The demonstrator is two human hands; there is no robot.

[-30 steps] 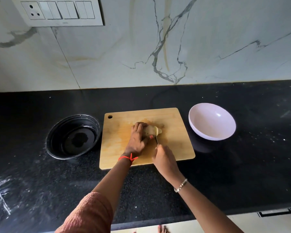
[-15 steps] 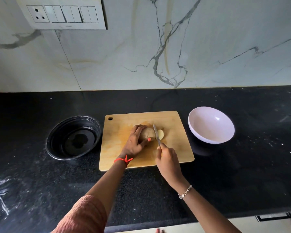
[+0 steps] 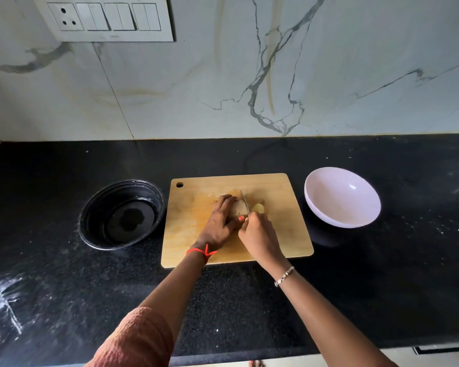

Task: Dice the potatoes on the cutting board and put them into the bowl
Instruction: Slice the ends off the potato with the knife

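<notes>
My left hand [image 3: 219, 223] grips the potato [image 3: 239, 207] on the cutting board [image 3: 196, 234]. My right hand [image 3: 259, 235] is clamped on the knife [image 3: 244, 201], blade at the potato. White bowl [image 3: 342, 197] on the right shows bare walls, and the black bowl [image 3: 121, 214] on the left has a glossy patch.

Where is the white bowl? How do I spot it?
Find the black counter, then the wooden cutting board in its middle. The white bowl sits off the board's right edge. It is pale and empty; the bowl on the left is black.
</notes>
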